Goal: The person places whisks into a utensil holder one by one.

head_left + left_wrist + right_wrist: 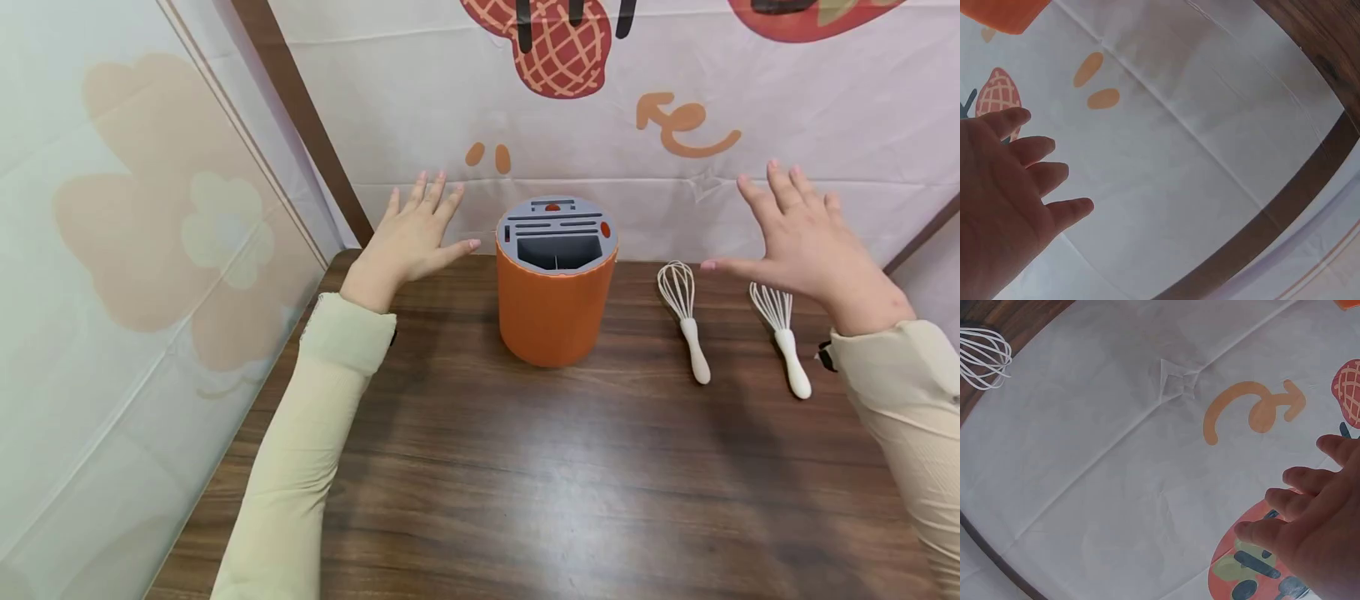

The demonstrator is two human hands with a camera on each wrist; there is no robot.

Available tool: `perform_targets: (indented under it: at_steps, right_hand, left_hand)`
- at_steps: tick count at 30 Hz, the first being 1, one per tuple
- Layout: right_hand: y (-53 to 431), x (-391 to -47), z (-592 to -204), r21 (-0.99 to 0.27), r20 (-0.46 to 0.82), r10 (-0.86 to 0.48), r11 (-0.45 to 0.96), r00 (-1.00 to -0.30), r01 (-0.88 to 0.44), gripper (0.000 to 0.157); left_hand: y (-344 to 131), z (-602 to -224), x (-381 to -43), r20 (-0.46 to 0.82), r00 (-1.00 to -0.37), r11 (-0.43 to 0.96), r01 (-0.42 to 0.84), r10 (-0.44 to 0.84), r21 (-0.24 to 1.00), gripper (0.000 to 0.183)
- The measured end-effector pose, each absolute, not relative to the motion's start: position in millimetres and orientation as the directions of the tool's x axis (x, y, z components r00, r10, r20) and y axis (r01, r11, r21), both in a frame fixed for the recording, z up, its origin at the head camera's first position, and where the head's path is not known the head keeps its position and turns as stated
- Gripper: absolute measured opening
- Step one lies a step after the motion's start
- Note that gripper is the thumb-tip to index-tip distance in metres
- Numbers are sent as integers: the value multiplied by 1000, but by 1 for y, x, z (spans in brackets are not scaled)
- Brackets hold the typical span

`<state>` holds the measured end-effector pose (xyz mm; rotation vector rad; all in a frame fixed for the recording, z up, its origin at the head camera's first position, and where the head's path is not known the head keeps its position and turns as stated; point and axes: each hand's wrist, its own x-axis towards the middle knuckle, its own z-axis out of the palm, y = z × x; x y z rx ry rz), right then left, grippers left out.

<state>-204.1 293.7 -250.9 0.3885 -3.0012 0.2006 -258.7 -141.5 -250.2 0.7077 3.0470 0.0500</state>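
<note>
My left hand (408,237) is raised over the back left of the table, fingers spread, holding nothing. To its right stands an orange round utensil holder (553,321) with a grey slotted top, apart from the hand. My right hand (813,242) hovers at the back right, its fingers spread too. Below and beside it lie two white whisks: one whisk (692,329) nearer the holder, another whisk (786,350) under the right forearm's side. In the right wrist view, the wire end of a whisk (982,359) shows at the upper left. Neither hand touches anything.
The dark wooden table (525,500) reaches back to a white printed cloth (405,83) hanging behind it. Another light cloth panel (150,250) with a flower print borders the left side. The holder and whisks stand near the back edge.
</note>
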Motion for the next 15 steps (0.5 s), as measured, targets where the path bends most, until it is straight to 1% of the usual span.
perform_targets:
  at_steps: [4, 7, 11, 15]
  right_hand:
    - [296, -202, -252, -122, 124, -246, 958, -961, -261, 105]
    - [301, -201, -255, -154, 124, -237, 955, -964, -255, 102]
    - [314, -199, -261, -204, 91, -201, 955, -975, -215, 88]
    - [329, -198, -273, -184, 61, -175, 966, -983, -183, 62]
  left_hand:
    - [-139, -254, -261, 0, -893, 884, 446, 451, 141, 79]
    - [-134, -258, -263, 1, -888, 868, 450, 460, 210, 77]
    - [-123, -264, -265, 6, -882, 859, 460, 471, 225, 75]
    - [-110, -270, -265, 10, -874, 853, 476, 485, 211, 73]
